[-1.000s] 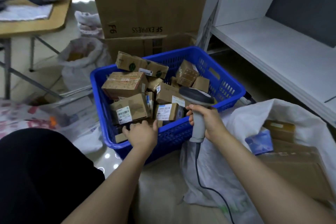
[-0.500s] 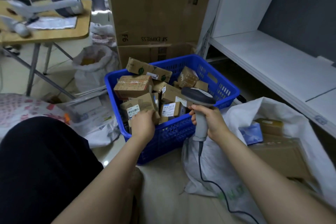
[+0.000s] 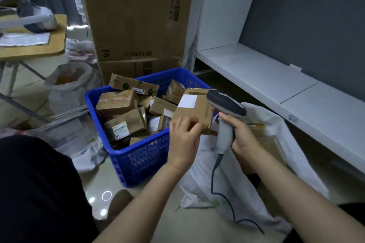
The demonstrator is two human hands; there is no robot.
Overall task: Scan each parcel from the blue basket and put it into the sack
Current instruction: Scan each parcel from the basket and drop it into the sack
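A blue basket (image 3: 138,160) on the floor holds several brown cardboard parcels. My left hand (image 3: 182,140) grips one flat brown parcel (image 3: 194,111) with a white label, lifted above the basket's right side. My right hand (image 3: 240,134) holds a grey barcode scanner (image 3: 225,116) by its handle, with the scanner's head right beside the parcel. The white sack (image 3: 262,120) lies open to the right, behind my right hand, with brown parcels inside it.
Large cardboard boxes (image 3: 136,16) stand behind the basket. A white shelf (image 3: 266,77) runs along the right. A wooden table (image 3: 33,49) and a white bag (image 3: 69,87) are at left. The scanner's cable (image 3: 223,193) trails across the sack.
My left hand has lifted a flat parcel out of the basket and brought it right, up against the scanner. The scanner hand has stayed beside the basket's right side.
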